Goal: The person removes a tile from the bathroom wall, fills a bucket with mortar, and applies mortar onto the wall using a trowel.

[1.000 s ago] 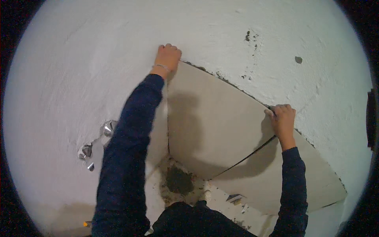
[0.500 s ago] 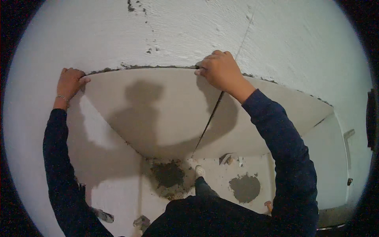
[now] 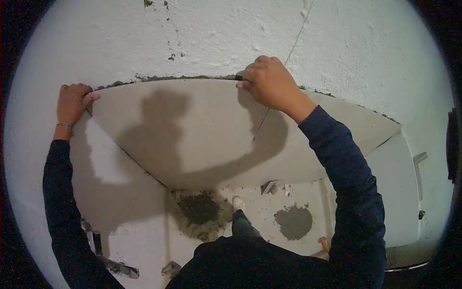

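- Head view: a large pale grey tile stood against the white rough plastered wall, its top edge meeting a dark line of mortar that ran along the wall.
- The left hand was curled over the tile's upper left corner, fingers closed on the edge, a thin bracelet at the wrist.
- The right hand gripped the tile's upper right corner, fingers bent over the top edge, right where the joint to the neighbouring tile began.
- That second tile lay just beside the first on the right, the two touching along a thin dark seam; its far right end tapered toward the white floor tile.
- Below the held tile's lower edge the floor lay open, with a dark patch of mortar near the middle and a rounder grey patch to the right of it, well apart from both hands.
- A shoe tip showed between the two patches.
- Metal tools lay at the lower left of the floor; their kind was hard to make out.
- The person's dark-sleeved body hid the floor's near edge, and a shadow covered much of the tile face.
- A small wooden-handled thing by the right sleeve was partly cut off.
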Tool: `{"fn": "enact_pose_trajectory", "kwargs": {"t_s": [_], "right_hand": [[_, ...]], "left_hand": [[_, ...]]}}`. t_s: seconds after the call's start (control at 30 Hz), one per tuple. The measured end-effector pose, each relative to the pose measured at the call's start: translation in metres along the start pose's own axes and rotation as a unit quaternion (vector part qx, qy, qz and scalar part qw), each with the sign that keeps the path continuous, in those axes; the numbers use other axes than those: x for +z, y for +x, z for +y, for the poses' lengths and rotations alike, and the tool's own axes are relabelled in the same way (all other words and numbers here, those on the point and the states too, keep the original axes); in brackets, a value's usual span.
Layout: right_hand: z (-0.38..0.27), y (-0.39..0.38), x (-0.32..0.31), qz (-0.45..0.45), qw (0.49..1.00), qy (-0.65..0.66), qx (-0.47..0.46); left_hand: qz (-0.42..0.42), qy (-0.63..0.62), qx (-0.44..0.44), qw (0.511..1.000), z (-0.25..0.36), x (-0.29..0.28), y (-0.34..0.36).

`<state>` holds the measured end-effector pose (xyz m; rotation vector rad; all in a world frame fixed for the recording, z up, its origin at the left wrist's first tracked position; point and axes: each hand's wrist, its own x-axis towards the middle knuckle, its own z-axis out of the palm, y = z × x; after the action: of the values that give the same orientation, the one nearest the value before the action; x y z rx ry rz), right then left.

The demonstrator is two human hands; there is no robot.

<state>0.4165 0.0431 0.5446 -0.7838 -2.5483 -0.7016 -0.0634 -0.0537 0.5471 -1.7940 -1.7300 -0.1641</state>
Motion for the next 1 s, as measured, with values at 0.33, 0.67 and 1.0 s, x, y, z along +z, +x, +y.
{"fn": "enact_pose_trajectory", "kwargs": {"t_s": [0.33, 0.67, 1.0], "right_hand": [[-0.024, -0.007, 0.014, 0.184, 0.981, 0.049, 0.037], [-0.159, -0.107, 0.16, -0.13, 0.873, 0.41, -0.228], [-0.09, -0.063, 0.183, -0.172, 0.896, 0.293, -0.287]], "left_hand": [[0.007, 0.03, 0.008, 0.999, -0.008, 0.02, 0.005], [-0.015, 0.026, -0.007, 1.0, -0.01, 0.015, 0.015], [0.063, 0.031, 0.034, 0.997, -0.001, 0.013, 0.007]]}}
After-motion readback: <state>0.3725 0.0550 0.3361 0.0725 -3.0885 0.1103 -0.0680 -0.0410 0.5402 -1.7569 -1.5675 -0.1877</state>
